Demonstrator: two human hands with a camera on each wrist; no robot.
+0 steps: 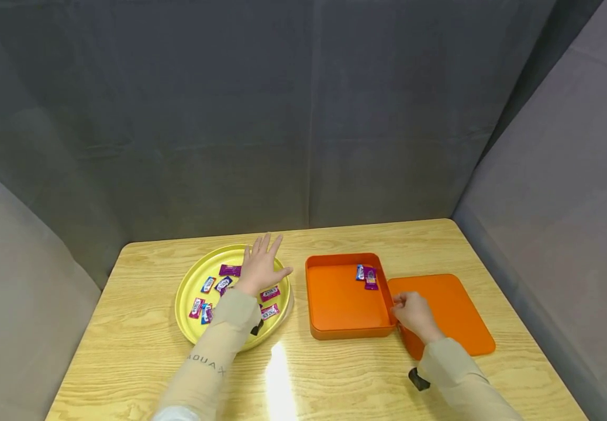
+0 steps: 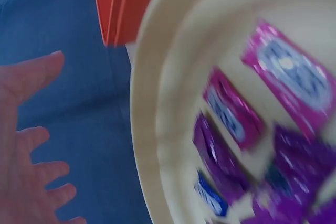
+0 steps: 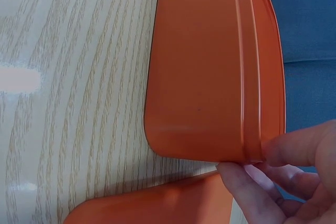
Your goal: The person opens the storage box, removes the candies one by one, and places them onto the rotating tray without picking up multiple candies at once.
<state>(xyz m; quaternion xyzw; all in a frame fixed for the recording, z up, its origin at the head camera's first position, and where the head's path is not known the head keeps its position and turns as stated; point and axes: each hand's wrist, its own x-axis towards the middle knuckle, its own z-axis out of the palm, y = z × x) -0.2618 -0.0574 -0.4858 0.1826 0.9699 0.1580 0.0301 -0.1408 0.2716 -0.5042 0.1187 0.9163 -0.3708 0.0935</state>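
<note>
A round yellow tray (image 1: 182, 293) at the table's left holds several wrapped candies (image 1: 223, 285), pink, purple and blue. My left hand (image 1: 262, 264) hovers over the tray's right half, fingers straight and spread, holding nothing. In the left wrist view the hand (image 2: 29, 153) shows beside the blurred tray rim (image 2: 151, 129) and candies (image 2: 231, 114). To the right, an orange box (image 1: 341, 301) has two candies (image 1: 367, 276) in its far right corner. My right hand (image 1: 407, 308) pinches the box's right wall near the front corner. The fingertips (image 3: 247, 179) clamp the rim of the box (image 3: 210, 77).
The flat orange lid (image 1: 453, 313) lies on the wooden table (image 1: 335, 380) right of the box, partly under my right hand, and shows as lid (image 3: 157, 205) too. Grey fabric walls close in the back and both sides. A bright glare patch sits near the table's front.
</note>
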